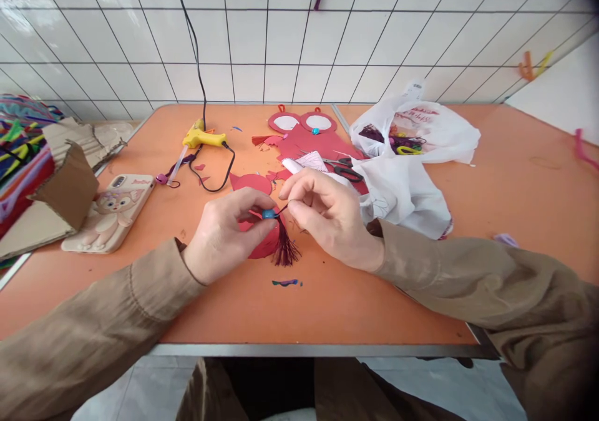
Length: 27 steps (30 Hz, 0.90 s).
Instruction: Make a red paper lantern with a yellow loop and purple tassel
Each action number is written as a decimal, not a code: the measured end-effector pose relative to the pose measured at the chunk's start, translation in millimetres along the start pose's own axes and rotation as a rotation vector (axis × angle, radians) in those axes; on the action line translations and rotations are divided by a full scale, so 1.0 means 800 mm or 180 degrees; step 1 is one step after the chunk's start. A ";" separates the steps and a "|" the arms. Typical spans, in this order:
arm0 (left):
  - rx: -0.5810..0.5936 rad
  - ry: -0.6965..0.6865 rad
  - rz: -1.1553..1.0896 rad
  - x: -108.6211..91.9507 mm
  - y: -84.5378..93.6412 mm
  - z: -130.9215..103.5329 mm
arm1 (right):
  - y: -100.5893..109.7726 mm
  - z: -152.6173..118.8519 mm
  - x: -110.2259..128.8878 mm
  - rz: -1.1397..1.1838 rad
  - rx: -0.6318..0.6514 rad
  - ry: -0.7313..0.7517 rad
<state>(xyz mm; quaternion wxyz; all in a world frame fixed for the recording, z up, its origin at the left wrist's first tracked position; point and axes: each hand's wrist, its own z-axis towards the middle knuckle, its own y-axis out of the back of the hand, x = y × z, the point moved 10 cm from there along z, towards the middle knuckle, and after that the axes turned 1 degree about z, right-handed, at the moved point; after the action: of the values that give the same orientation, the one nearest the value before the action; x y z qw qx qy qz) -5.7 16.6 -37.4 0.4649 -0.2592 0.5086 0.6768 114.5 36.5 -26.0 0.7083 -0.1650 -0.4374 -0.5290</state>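
Between the thumb and forefinger of my left hand [229, 231] is a small blue bell [268, 214]. My right hand [330, 215] pinches the thin dark cord [282, 209] beside the bell. A dark maroon tassel [285, 246] hangs below the cord, its strands fanned out over the table. Under my hands lies a red paper cutout [253, 184], partly covered by my left hand. Black-handled scissors [347, 169] rest on white and red paper just beyond my right hand.
A yellow glue gun [204, 138] with a black cable lies back left, near a phone [112, 214] and cut cardboard [70, 187]. Red round frames [318, 121] sit at the back. A white plastic bag [440, 137] with tassels stands right. Scraps [285, 282] lie in front.
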 end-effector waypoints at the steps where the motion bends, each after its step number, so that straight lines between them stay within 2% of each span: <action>1: 0.0024 0.0251 -0.0323 0.009 -0.001 0.001 | 0.000 0.000 -0.002 0.0120 0.0007 -0.0065; 5: 0.0142 0.0807 -0.1309 0.033 -0.009 0.002 | -0.001 0.000 -0.017 0.0315 -0.0011 -0.0498; 13: 0.0134 0.1064 -0.2209 0.051 -0.021 0.000 | 0.001 0.003 -0.035 0.1105 -0.0164 -0.0861; 19: 0.0113 0.1222 -0.2778 0.060 -0.024 0.000 | -0.024 -0.004 -0.052 0.1824 0.0449 -0.1583; 22: 0.0234 0.1229 -0.3031 0.059 -0.029 0.001 | -0.024 -0.003 -0.045 0.1629 0.0499 -0.1568; 27: 0.0446 0.1271 -0.3255 0.054 -0.038 0.000 | -0.002 0.008 -0.028 0.0671 0.0107 -0.1081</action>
<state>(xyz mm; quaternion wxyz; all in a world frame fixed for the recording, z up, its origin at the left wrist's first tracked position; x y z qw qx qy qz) 3.1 34.0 -86.3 0.6450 -0.5649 0.4400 0.2670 109.0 53.9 -40.3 0.6784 -0.2848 -0.5397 -0.4091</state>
